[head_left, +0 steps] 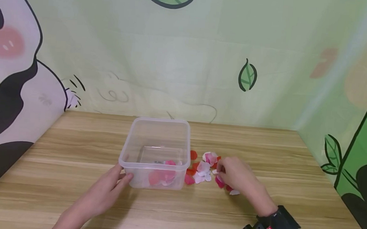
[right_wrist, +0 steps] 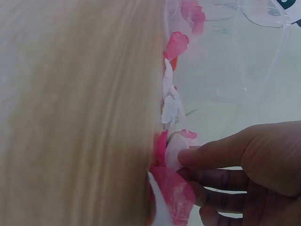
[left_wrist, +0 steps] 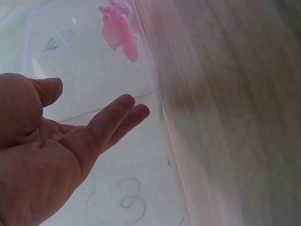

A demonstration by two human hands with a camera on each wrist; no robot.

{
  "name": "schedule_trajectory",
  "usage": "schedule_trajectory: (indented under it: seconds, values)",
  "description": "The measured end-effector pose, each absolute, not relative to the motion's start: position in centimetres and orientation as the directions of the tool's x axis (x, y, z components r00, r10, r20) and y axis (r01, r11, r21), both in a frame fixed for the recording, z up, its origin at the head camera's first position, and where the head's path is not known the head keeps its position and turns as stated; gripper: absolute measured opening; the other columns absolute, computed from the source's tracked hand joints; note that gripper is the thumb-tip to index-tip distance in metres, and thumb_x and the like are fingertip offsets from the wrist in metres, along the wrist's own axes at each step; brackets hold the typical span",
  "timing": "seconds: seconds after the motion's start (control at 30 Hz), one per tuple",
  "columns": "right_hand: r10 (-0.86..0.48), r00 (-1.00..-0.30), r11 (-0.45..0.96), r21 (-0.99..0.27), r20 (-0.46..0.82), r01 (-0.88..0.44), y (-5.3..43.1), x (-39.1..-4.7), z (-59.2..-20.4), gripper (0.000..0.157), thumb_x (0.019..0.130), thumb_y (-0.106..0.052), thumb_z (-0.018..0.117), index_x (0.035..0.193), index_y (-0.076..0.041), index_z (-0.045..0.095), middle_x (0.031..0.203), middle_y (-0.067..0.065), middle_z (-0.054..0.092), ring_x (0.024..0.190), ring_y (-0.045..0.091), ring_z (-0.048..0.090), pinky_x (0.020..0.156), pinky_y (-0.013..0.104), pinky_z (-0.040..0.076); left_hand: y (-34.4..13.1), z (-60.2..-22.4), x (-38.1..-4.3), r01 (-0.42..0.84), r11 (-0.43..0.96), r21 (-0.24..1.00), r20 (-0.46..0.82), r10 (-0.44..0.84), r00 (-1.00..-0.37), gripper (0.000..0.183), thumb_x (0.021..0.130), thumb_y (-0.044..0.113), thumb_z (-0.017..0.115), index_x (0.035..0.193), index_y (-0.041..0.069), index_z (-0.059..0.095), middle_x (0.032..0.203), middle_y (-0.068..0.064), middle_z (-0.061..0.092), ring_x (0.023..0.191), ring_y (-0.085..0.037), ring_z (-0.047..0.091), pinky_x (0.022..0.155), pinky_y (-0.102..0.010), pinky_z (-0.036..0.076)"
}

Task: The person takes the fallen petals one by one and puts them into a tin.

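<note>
A clear plastic box [head_left: 154,166] stands on the table with several pink and red petals [head_left: 168,175] inside, seen through its front wall. My left hand [head_left: 109,187] rests against the box's near left corner, thumb at the front and the other fingers along the left side. Those fingers look fairly straight in the left wrist view. To the right of the box, my right hand [head_left: 235,173] is down among loose petals [head_left: 203,167]. Its thumb and fingers pinch a white petal [right_wrist: 176,151], with pink petals [right_wrist: 174,193] close below the fingertips.
The loose petals, pink, white, red and orange, lie scattered against the box's right side and under the right hand. The wooden table [head_left: 72,149] ends at a printed cloth backdrop [head_left: 180,64]. A black camera mount [head_left: 278,225] is strapped to the right wrist.
</note>
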State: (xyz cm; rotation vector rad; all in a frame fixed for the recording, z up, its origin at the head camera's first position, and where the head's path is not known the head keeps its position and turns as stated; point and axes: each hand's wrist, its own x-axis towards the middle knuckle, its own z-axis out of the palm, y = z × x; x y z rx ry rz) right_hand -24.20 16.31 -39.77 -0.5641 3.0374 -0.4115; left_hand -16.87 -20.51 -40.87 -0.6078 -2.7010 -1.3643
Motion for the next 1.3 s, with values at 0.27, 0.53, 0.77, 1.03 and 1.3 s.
schedule_trajectory:
  seconds: [0.27,0.53,0.77,1.03,1.3]
  values:
    - [-0.313,-0.946,0.885,-0.336,0.081,-0.322,16.4,-23.8,-39.0,0.008,0.086,-0.011,0.077,0.090,-0.013,0.070,0.077,-0.006,0.057,0.061,0.011,0.052,0.053,0.020,0.044,-20.5,-40.8,-16.9,0.364,0.528,0.768,0.217,0.320,-0.922,0.055,0.105,0.013,0.048,0.155,0.016,0.024,0.144,-0.016,0.041,0.121,-0.037,0.055,0.094,-0.034,0.049]
    - [-0.309,-0.929,0.851,-0.376,0.204,-0.366,15.9,-23.6,-38.3,0.015,0.086,-0.012,0.078,0.100,-0.011,0.073,0.077,-0.008,0.060,0.062,0.010,0.053,0.052,0.019,0.046,-20.6,-41.0,-17.0,0.359,0.543,0.759,0.212,0.315,-0.925,0.056,0.106,0.012,0.048,0.155,0.018,0.022,0.143,-0.014,0.042,0.119,-0.037,0.056,0.094,-0.035,0.049]
    - [-0.343,-0.841,0.782,-0.368,0.419,-0.503,15.1,-23.1,-37.3,0.016,0.085,-0.014,0.080,0.099,-0.016,0.074,0.085,-0.011,0.065,0.067,0.006,0.053,0.057,0.015,0.047,-20.6,-41.1,-17.1,0.357,0.547,0.758,0.211,0.313,-0.926,0.056,0.106,0.013,0.048,0.155,0.018,0.022,0.143,-0.014,0.042,0.119,-0.036,0.056,0.094,-0.034,0.049]
    - [-0.390,-0.729,0.695,-0.339,0.563,-0.634,13.6,-22.2,-35.4,0.017,0.082,-0.010,0.082,0.097,-0.013,0.074,0.088,-0.010,0.066,0.074,0.004,0.057,0.064,0.016,0.049,-20.6,-41.0,-17.0,0.344,0.559,0.755,0.201,0.303,-0.932,0.056,0.106,0.015,0.048,0.155,0.019,0.022,0.143,-0.016,0.042,0.118,-0.034,0.058,0.094,-0.034,0.049]
    - [-0.449,-0.627,0.636,-0.265,0.637,-0.725,11.5,-21.7,-34.9,0.016,0.081,-0.005,0.082,0.094,-0.011,0.074,0.089,-0.007,0.067,0.076,0.009,0.060,0.065,0.012,0.048,-20.6,-41.1,-17.0,0.336,0.564,0.754,0.191,0.301,-0.934,0.055,0.106,0.017,0.048,0.155,0.017,0.023,0.144,-0.017,0.042,0.118,-0.034,0.058,0.094,-0.035,0.049]
